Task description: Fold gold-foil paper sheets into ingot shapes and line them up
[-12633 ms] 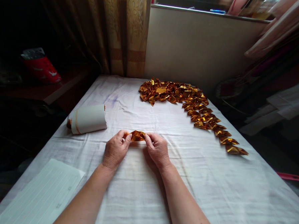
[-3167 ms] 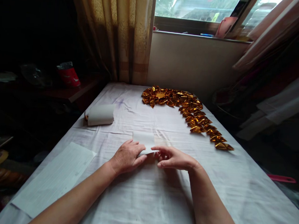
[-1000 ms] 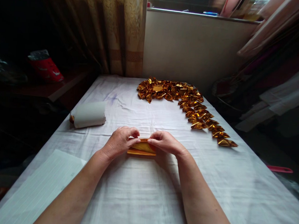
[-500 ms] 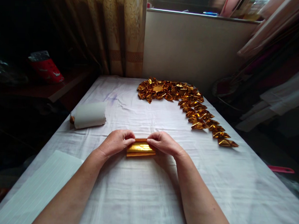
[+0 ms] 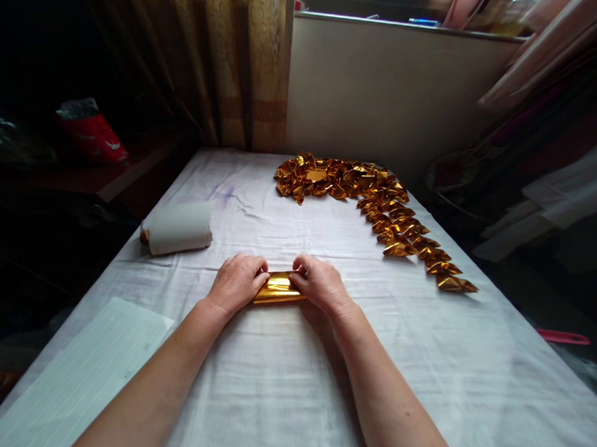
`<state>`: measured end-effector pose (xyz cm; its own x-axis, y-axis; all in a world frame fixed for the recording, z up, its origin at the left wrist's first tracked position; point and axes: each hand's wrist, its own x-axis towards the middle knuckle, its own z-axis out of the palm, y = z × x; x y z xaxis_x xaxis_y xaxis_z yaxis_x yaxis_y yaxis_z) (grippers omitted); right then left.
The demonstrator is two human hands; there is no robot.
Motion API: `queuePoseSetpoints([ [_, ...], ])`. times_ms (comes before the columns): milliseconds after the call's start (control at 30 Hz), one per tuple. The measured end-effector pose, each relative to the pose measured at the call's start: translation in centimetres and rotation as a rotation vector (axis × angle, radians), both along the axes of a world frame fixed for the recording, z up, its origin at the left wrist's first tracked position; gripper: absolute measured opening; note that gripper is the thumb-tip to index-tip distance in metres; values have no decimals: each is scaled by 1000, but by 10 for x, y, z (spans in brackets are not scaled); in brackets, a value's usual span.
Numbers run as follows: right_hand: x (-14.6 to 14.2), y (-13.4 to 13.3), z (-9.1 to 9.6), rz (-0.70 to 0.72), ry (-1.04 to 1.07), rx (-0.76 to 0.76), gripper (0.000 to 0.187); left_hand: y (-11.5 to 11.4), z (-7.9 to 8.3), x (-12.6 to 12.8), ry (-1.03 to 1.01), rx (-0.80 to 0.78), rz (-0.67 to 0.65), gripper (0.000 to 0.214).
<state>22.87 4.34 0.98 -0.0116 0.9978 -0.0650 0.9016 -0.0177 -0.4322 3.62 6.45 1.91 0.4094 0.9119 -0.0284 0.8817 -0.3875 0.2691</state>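
Note:
Between my hands lies a small sheet of shiny gold foil paper [image 5: 279, 290], partly folded over along its length, low over the white cloth. My left hand [image 5: 239, 280] pinches its left end with thumb and fingers. At the right end, my right hand [image 5: 318, 282] pinches the same paper, thumb on top. Beyond the hands, a heap of folded gold foil pieces [image 5: 341, 179] lies at the far edge. A line of similar folded pieces [image 5: 417, 246] trails from it toward the right side.
A white paper-wrapped roll [image 5: 181, 229] lies at the left. Nearer, a pale lined sheet [image 5: 85, 379] rests flat under my left forearm. The white cloth [image 5: 250, 388] covers the table. A red container [image 5: 93, 136] stands on a dark side shelf; clothes hang at the right.
Both hands have moved slightly away from me and curled more around the gold paper. Its far edge has been folded over, so the sheet looks narrower.

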Motion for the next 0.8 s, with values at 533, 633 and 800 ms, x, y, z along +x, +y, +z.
queuePoseSetpoints([
  [533, -16, -8, 14, 137, -357, 12, 23, -14, 14, 6, 140, 107, -102, 22],
  [633, -19, -15, 11, 111, -331, 56, 22, -19, 15, 8, 179, 129, -109, 27],
  [800, -20, -31, 1, 81, -237, 157, 26, -25, 11, 9, 179, 140, -91, 35],
])
